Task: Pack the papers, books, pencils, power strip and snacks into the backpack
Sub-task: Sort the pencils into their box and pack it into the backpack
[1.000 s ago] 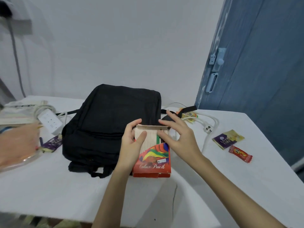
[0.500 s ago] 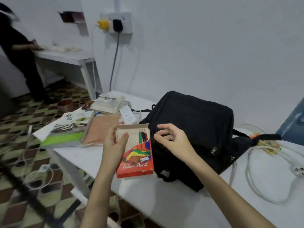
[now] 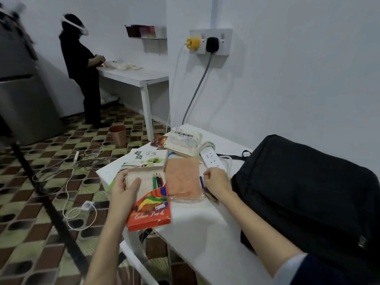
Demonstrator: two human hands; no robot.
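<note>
The right hand (image 3: 216, 183) has left the box of colour pencils (image 3: 148, 199) and reached over to the loose pencils (image 3: 202, 183) on the worktop (image 3: 205, 223), fingers curled onto one. The left hand (image 3: 126, 187) grips the open box. The backpack (image 3: 308, 194) lies alongside, right.

The backpack (image 3: 304, 194) at 3 o'clock is matt black cloth. The pencil box (image 3: 149, 206) is glossy printed card. The power strip (image 3: 211, 160) looks smooth white plastic.
</note>
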